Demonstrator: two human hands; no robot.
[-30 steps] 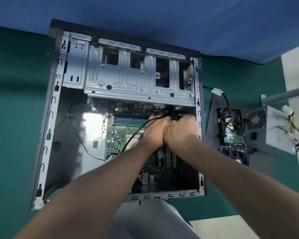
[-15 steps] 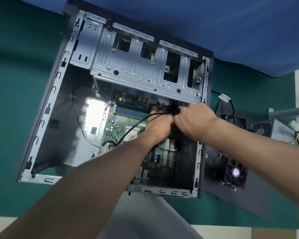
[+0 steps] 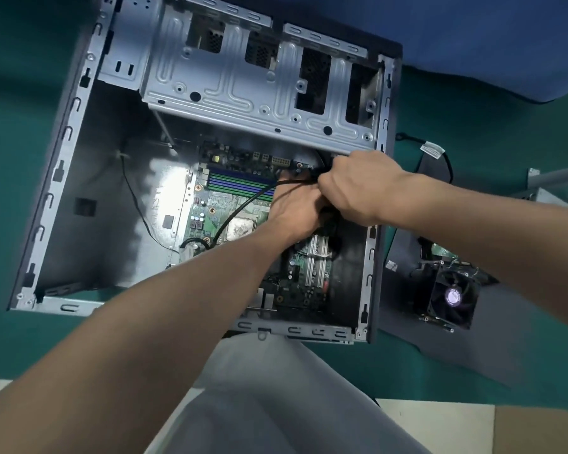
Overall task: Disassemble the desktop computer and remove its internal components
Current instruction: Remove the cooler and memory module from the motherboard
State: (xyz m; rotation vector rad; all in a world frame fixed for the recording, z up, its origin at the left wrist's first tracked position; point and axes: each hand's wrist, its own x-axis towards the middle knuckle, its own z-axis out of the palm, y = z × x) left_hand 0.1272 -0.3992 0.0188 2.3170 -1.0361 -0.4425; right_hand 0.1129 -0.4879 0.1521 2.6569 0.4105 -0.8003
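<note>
Left hand (image 3: 292, 208) and right hand (image 3: 351, 188) both clenched on black cables (image 3: 243, 208) beneath drive cage (image 3: 243, 93) edge, open computer case (image 3: 46, 191) left half bare, one fan (image 3: 451, 298) outside

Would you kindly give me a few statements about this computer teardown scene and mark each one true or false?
1. Both hands work inside the open case. True: left hand and right hand meet over the motherboard.
2. A black cable runs across the motherboard. True.
3. The cooling fan sits mounted on the motherboard. False: it lies outside, right of the case.
4. The mat under the case is red. False: it is green.
</note>
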